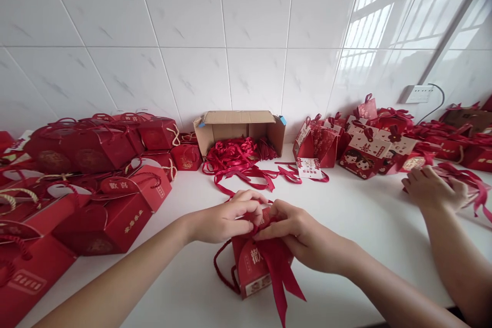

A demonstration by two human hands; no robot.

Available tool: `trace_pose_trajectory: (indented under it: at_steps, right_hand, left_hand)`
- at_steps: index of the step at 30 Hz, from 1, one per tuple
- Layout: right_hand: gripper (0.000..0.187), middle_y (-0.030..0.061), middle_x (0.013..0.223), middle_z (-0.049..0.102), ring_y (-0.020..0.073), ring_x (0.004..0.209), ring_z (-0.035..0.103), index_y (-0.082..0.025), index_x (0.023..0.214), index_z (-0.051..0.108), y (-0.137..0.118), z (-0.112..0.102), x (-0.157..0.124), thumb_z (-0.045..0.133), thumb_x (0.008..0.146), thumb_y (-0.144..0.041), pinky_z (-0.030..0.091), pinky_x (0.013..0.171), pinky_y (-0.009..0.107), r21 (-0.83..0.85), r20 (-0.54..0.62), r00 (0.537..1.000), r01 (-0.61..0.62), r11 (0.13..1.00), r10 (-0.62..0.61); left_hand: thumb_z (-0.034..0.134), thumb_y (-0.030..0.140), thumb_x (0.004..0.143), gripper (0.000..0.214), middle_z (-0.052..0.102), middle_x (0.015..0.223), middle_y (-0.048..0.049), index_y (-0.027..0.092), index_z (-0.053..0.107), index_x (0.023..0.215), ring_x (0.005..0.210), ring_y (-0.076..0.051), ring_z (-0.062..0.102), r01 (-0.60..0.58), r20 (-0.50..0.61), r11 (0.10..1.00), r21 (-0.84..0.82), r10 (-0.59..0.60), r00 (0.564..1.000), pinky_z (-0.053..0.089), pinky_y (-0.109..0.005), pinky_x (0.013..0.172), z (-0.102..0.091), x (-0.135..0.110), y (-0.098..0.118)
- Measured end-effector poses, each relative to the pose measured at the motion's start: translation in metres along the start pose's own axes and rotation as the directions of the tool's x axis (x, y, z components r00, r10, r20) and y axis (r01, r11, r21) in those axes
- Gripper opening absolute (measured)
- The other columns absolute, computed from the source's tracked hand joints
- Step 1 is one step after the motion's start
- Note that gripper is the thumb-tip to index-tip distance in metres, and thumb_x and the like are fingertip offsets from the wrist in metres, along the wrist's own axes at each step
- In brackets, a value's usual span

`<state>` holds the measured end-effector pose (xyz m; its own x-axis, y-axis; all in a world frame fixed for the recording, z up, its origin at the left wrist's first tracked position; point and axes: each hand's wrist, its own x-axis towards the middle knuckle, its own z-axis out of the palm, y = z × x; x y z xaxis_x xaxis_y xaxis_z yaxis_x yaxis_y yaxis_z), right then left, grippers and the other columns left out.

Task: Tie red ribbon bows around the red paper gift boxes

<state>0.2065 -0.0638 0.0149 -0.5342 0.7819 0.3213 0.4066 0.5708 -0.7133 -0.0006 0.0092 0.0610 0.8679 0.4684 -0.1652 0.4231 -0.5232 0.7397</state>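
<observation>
Slantwise, long ribbon tails (279, 275) pointing near-right, red box (249, 261) beneath

Three hands show: one left hand (226, 221) and one right hand (303, 236) at a single gift box (248, 261), plus one co-worker's hand (438, 192) on the right. That gift box has one ribbon (280, 277) with two hanging tails, and one cord (220, 270). There is one bench (192, 287), one carton (238, 119) with two bits of blue tape (282, 120), one white card (309, 168), one socket (418, 94) and one black cable (443, 98). The left-hand boxes (115, 218), right-hand boxes (363, 156) and loose ribbons (230, 152) overlap too much for an exact count; each group holds several.
</observation>
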Motion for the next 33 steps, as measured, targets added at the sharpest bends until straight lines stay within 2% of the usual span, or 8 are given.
trace_pose_trajectory:
  at_steps: [4, 8, 13, 18, 23, 27, 30, 33]
  right_hand:
    - [0.054, 0.0062, 0.106, 0.052, 0.0145, 0.097, 0.057, -0.031, 0.110, 0.069, 0.002, 0.001, 0.000, 0.039, 0.082, 0.005, 0.054, 0.083, 0.030, 0.037, 0.000, 1.000, -0.013, 0.999, 0.013]
    - [0.053, 0.0063, 0.105, 0.051, 0.0142, 0.095, 0.058, -0.032, 0.110, 0.069, 0.004, 0.001, 0.000, 0.040, 0.084, 0.003, 0.055, 0.081, 0.029, 0.038, 0.001, 1.000, -0.030, 0.999, 0.030]
    - [0.050, 0.0071, 0.108, 0.053, 0.0146, 0.099, 0.058, -0.029, 0.109, 0.070, 0.002, 0.001, 0.000, 0.040, 0.085, 0.003, 0.054, 0.084, 0.030, 0.040, -0.005, 1.000, -0.018, 0.999, 0.019]
    - [0.047, 0.0076, 0.111, 0.053, 0.0157, 0.101, 0.058, -0.029, 0.108, 0.070, 0.002, 0.001, 0.000, 0.041, 0.086, 0.000, 0.055, 0.085, 0.031, 0.046, -0.004, 1.000, -0.029, 0.999, 0.029]
    - [0.048, 0.0075, 0.111, 0.053, 0.0152, 0.097, 0.060, -0.030, 0.107, 0.071, 0.003, 0.002, 0.000, 0.042, 0.085, 0.002, 0.056, 0.079, 0.029, 0.040, -0.004, 1.000, -0.031, 0.999, 0.031]
    - [0.047, 0.0075, 0.110, 0.053, 0.0152, 0.096, 0.059, -0.029, 0.106, 0.071, 0.003, 0.002, 0.000, 0.042, 0.085, 0.001, 0.056, 0.078, 0.028, 0.027, -0.007, 1.000, -0.030, 0.999, 0.030]
    - [0.048, 0.0078, 0.109, 0.053, 0.0156, 0.096, 0.059, -0.028, 0.106, 0.072, 0.004, 0.002, 0.000, 0.041, 0.085, 0.002, 0.056, 0.078, 0.028, 0.013, -0.011, 1.000, -0.024, 1.000, 0.024]
    - [0.050, 0.0075, 0.104, 0.053, 0.0149, 0.093, 0.058, -0.028, 0.106, 0.072, 0.004, 0.001, 0.000, 0.040, 0.084, 0.004, 0.055, 0.077, 0.028, -0.010, -0.005, 0.999, -0.035, 0.999, 0.035]
  left_hand:
    - [0.047, 0.025, 0.088, 0.011, 0.041, 0.139, -0.0025, 0.023, 0.058, 0.084, 0.133, -0.025, 0.030, 0.010, -0.031, 0.998, 0.063, -0.008, 0.999, 0.032, -0.039, 0.107, -0.002, -0.006, -0.005]
    - [0.055, 0.027, 0.084, 0.004, 0.037, 0.142, -0.0031, 0.023, 0.057, 0.086, 0.133, -0.026, 0.031, 0.010, -0.007, 0.993, 0.117, -0.010, 1.000, 0.032, -0.040, 0.107, -0.004, -0.011, -0.009]
    - [0.055, 0.028, 0.085, 0.007, 0.040, 0.140, -0.0041, 0.022, 0.058, 0.082, 0.133, -0.025, 0.032, -0.024, -0.058, 0.998, 0.052, 0.027, 0.998, 0.036, -0.039, 0.105, -0.004, -0.011, -0.007]
    - [0.061, 0.026, 0.081, 0.005, 0.042, 0.140, -0.0038, 0.022, 0.058, 0.080, 0.132, -0.025, 0.034, -0.044, -0.007, 0.996, 0.071, 0.045, 0.999, 0.035, -0.041, 0.105, -0.003, -0.011, -0.009]
    - [0.063, 0.032, 0.081, 0.012, 0.048, 0.134, -0.0047, 0.021, 0.059, 0.079, 0.128, -0.024, 0.040, -0.107, -0.151, 0.994, -0.014, 0.104, 0.983, 0.035, -0.039, 0.106, 0.002, -0.010, -0.017]
    - [0.062, 0.034, 0.083, 0.013, 0.053, 0.131, -0.0043, 0.022, 0.064, 0.079, 0.128, -0.024, 0.041, -0.140, -0.197, 0.989, -0.054, 0.127, 0.972, 0.034, -0.041, 0.107, 0.005, -0.006, -0.016]
    - [0.058, 0.034, 0.085, 0.015, 0.055, 0.131, -0.0040, 0.022, 0.065, 0.080, 0.128, -0.024, 0.042, -0.142, -0.192, 0.987, -0.071, 0.127, 0.973, 0.033, -0.041, 0.107, 0.005, -0.005, -0.013]
    - [0.053, 0.030, 0.088, 0.015, 0.054, 0.132, -0.0035, 0.023, 0.064, 0.082, 0.128, -0.023, 0.041, -0.121, -0.136, 0.990, -0.069, 0.111, 0.984, 0.033, -0.040, 0.107, 0.005, -0.007, -0.012]
